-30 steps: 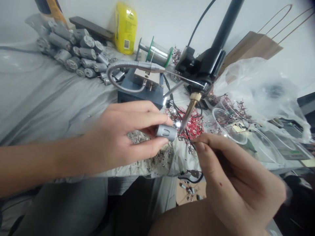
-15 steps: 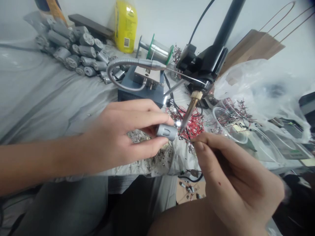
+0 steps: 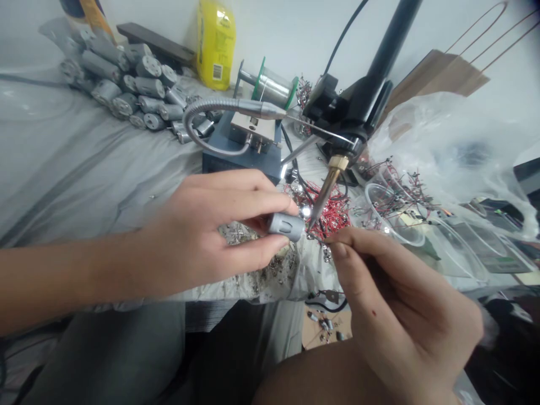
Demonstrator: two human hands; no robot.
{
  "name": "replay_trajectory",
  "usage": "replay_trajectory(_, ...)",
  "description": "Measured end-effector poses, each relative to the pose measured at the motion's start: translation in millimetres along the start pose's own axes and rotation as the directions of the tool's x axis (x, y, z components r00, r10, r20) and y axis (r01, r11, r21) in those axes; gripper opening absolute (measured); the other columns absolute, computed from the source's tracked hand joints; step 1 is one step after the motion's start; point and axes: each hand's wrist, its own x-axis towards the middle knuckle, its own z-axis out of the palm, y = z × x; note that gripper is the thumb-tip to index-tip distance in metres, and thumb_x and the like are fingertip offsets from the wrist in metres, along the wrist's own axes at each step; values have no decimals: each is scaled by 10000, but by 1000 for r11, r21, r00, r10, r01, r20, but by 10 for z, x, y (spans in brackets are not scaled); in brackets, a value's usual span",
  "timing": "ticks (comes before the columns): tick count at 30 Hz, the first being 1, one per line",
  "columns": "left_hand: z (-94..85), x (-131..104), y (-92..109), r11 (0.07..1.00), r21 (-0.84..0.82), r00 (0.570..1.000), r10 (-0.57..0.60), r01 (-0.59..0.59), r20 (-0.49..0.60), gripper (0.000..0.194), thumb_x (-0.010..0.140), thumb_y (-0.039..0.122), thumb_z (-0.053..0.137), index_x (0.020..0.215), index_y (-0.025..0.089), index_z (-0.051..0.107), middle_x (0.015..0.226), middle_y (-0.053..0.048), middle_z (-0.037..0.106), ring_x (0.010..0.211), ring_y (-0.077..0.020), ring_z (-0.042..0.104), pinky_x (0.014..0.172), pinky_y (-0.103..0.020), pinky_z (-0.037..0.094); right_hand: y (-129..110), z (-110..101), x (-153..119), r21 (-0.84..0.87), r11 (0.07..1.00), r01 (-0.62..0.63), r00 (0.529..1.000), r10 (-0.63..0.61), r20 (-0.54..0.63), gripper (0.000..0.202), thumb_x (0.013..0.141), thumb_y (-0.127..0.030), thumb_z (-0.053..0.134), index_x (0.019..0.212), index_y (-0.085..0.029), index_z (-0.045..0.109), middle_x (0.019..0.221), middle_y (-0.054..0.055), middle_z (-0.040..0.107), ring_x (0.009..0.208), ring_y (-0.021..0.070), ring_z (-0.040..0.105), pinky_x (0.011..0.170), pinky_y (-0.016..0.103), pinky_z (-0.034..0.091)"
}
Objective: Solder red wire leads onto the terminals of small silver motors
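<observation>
Between the thumb and fingers of my left hand [image 3: 215, 225] is a small grey electric motor [image 3: 287, 226], its end turned to the right. My right hand [image 3: 392, 304] pinches a thin dark wire [image 3: 317, 239], whose far end reaches the motor's end. Just above that spot is the tip of a soldering iron [image 3: 324, 197], clamped in a black stand [image 3: 358, 107]. Whether the tip touches the wire is too small to tell. A thin solder feed tube [image 3: 261, 110] curves toward the iron.
Many grey motors [image 3: 122, 84] are piled at the back left. Behind the blue feeder box [image 3: 223, 140] stands a solder spool [image 3: 274, 87] beside a yellow packet [image 3: 216, 45]. Red wires [image 3: 333, 216] lie under the iron. A clear plastic bag [image 3: 455, 157] and paper bag [image 3: 439, 79] are at right.
My right hand has shifted slightly left, bringing the wire closer to the motor's end. My left hand and the motor have stayed nearly still.
</observation>
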Motion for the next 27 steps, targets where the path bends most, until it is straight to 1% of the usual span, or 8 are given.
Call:
replay_trajectory(6,-9,0,-4,1000,-20,1000,-5,5,6,203,996,192,730,1186,242,778,1111,-18,793,920,-157,745,826,-276,578,-17,-5,4,-17,1000,13,1000,-13,-2,171,1012,-114,725,1054,-277,755,877,-42,753,685,102,634,601,254,507)
replay_trajectory(12,-19,3,-1,1000,-11,1000,-11,11,10,221,990,183,733,1195,246,780,1126,-16,796,944,-166,748,835,-287,578,-32,-1,3,-16,1000,19,1000,-19,-16,171,1011,-101,721,1042,-268,741,880,-53,744,704,84,638,629,225,517)
replay_trajectory(17,-1,5,3,1000,-20,1000,-5,5,5,238,985,160,738,1203,245,784,1138,-12,796,946,-154,748,844,-268,574,-12,-1,12,-16,999,36,999,-36,1,173,1009,-103,724,1062,-267,742,891,-54,753,708,79,651,638,212,525)
replay_trajectory(22,-16,6,4,1000,-19,1000,3,-3,2,242,989,154,728,1205,252,778,1130,-2,794,965,-145,748,877,-248,579,7,-30,1,-2,999,33,999,-33,-3,177,997,-98,733,1067,-260,748,899,-35,760,724,103,672,650,229,551)
replay_trajectory(27,-20,4,-7,999,-20,999,36,-36,-14,238,976,178,746,1206,236,773,1130,-17,796,926,-140,756,826,-238,584,8,-36,-3,11,998,55,998,-55,2,222,971,-65,738,1089,-253,744,891,-31,745,718,102,659,645,223,544)
